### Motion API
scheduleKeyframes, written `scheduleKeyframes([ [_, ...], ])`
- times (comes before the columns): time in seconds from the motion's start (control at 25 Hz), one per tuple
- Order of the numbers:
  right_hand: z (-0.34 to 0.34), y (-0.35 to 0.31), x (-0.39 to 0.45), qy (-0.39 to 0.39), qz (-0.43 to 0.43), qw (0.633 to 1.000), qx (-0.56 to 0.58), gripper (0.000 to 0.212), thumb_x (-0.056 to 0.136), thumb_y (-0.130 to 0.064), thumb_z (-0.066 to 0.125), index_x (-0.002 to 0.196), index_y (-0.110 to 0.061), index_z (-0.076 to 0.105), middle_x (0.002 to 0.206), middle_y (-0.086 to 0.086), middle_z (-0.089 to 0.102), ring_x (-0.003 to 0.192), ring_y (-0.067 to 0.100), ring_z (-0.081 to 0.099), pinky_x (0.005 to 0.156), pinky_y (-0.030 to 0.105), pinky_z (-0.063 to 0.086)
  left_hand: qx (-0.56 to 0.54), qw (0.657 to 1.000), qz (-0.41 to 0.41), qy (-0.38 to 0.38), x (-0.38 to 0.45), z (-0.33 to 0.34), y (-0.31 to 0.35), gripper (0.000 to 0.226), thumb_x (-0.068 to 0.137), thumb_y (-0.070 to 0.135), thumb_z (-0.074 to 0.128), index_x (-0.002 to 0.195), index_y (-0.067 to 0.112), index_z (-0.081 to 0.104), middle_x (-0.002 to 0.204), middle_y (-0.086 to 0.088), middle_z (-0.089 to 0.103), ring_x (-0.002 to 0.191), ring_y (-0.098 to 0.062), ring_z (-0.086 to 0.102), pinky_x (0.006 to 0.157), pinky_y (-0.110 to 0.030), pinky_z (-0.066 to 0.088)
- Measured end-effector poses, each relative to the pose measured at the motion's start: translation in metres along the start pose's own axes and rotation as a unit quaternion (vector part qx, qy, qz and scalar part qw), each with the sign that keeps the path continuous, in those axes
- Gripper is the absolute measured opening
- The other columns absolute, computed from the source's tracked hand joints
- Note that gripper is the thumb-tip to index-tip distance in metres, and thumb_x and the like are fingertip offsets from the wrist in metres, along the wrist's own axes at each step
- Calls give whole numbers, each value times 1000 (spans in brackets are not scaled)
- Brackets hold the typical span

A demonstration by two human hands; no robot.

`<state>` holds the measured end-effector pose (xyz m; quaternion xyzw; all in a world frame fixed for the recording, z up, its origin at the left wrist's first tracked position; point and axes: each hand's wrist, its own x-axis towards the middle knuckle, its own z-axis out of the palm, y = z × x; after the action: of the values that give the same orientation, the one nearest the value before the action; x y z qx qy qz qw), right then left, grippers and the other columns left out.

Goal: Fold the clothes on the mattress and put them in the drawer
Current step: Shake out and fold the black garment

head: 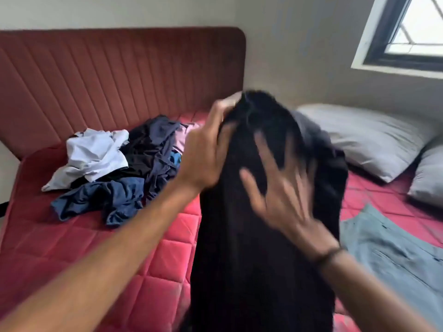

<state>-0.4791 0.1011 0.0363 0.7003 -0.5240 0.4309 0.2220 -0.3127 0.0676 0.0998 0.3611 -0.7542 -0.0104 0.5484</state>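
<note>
Head view, looking down over a red quilted mattress (72, 238). Left hand (208, 154) is raised at centre frame, arm stretched forward, fingers clenched on the top edge of a black garment (254, 236), which hangs from that grasp in a long dark column reaching the bottom of the frame. Right hand (280, 188) is spread flat with fingers splayed against the front of the garment, gripping nothing; it is blurred, and a dark band circles the wrist. The black fabric looks plain, with no visible print; its exact type cannot be told. To the left on the mattress lies a pile of unfolded clothes (115, 171) in white, navy and black. A grey-blue garment (393, 255) lies flat on the mattress at right. Two grey pillows (374, 137) rest near the wall, below a window (412, 27).
</note>
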Motion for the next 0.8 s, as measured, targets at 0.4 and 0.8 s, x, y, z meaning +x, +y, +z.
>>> scheduleKeyframes([
  [0.4, 271, 102, -53, -490, 136, 861, -28, 61, 99, -64, 34, 143, -25, 50, 153, 15, 43, 143, 37, 37, 117, 65, 21, 110, 874, -424, -210, -134, 156, -224, 30, 98, 42, 62, 108, 15, 64, 114, -10, 69, 122, -35, 54, 103, -38, 34],
  [0.8, 31, -29, -237, -317, 452, 822, 144, 75, 92, -41, 70, 153, -10, 39, 157, 29, 31, 150, 35, 24, 124, 43, 22, 174, 851, -416, -269, -308, 44, -7, 41, 95, 65, 50, 104, 27, 60, 98, -4, 65, 94, -34, 65, 84, -42, 47],
])
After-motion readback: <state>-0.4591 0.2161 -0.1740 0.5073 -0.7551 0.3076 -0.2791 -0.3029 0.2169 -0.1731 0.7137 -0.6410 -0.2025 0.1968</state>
